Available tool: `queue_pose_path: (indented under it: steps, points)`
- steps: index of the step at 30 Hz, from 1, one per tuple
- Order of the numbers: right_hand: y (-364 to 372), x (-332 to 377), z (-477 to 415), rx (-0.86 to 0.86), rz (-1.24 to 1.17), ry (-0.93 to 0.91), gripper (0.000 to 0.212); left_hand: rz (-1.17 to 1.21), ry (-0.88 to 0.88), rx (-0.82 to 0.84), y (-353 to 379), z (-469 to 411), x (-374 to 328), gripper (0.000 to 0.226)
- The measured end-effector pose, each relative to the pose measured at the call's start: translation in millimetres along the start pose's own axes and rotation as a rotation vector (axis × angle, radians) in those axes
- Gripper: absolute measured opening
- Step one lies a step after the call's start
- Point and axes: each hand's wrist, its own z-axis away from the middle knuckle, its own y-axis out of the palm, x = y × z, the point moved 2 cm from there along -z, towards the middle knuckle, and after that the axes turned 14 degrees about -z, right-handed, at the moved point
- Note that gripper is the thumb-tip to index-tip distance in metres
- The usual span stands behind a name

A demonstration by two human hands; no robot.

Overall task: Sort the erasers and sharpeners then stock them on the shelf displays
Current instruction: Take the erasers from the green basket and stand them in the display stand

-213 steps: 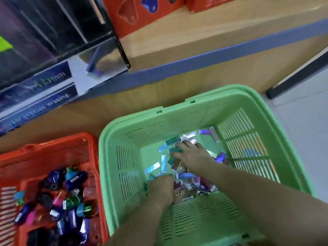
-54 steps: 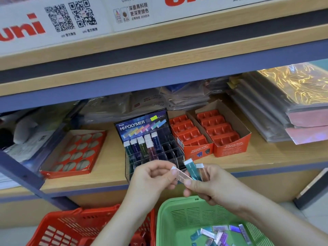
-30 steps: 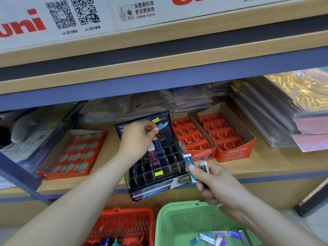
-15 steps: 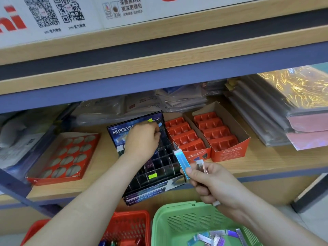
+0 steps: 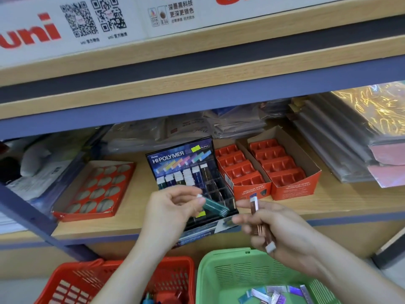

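My left hand (image 5: 173, 207) pinches a teal eraser (image 5: 213, 206) by its white end, in front of the black Hi-Polymer eraser display (image 5: 188, 172) on the shelf. Several erasers stand upright in the display's back row. My right hand (image 5: 278, 229) grips a brown eraser (image 5: 256, 218) that sticks up between its fingers. Below, a green basket (image 5: 221, 279) holds several loose erasers (image 5: 274, 292). A red basket (image 5: 72, 281) to its left holds sharpeners, mostly hidden by my left forearm.
Two orange sharpener boxes (image 5: 282, 172) with empty compartments stand right of the display. A flat orange tray (image 5: 94, 189) with round holes lies to its left. Stacked plastic-wrapped packs (image 5: 350, 150) fill the shelf's right and back. An upper shelf edge (image 5: 197, 102) overhangs.
My left hand came back from the display and now pinches the teal eraser that my right hand held before. My right hand keeps the brown eraser.
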Motion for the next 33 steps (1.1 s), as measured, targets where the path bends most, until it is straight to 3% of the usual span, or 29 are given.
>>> queue_pose_path:
  steps: [2,4,8,11,16,20,25,29,33]
  points:
    - [2.6,1.5,3.4,0.027,-0.015,0.024,0.033,-0.084,0.031,-0.137,-23.2,-8.6,3.7,0.011]
    - [3.7,2.7,6.1,0.02,-0.023,0.009,0.019,-0.209,0.068,-0.257,-46.6,-20.9,11.7,0.01]
    - [1.9,-1.7,2.6,-0.003,0.168,-0.074,0.019,-0.412,0.088,-0.349,-70.4,-38.5,29.4,0.008]
    - [-0.2,-4.8,-2.4,0.015,0.206,-0.087,0.025,-0.493,0.113,-0.366,-70.6,-44.2,35.3,0.007]
    - [1.1,-7.6,-6.3,0.045,0.168,-0.053,0.015,-0.506,0.207,-0.375,-60.1,-49.1,27.9,0.009]
    - [0.6,-8.7,-8.3,0.039,0.17,-0.062,0.016,-0.655,0.264,-0.385,-60.5,-55.9,28.7,0.012]
    - [3.3,-11.1,-9.7,0.064,0.182,-0.06,0.012,-0.737,0.309,-0.342,-59.1,-67.4,47.5,0.015]
    - [5.1,-9.6,-8.9,0.085,0.2,-0.091,0.007,-0.835,0.441,-0.298,-50.1,-73.5,64.7,0.014]
    - [11.4,-9.4,-6.4,0.109,0.206,-0.116,0.011,-0.855,0.408,-0.295,-45.4,-75.3,71.9,0.019]
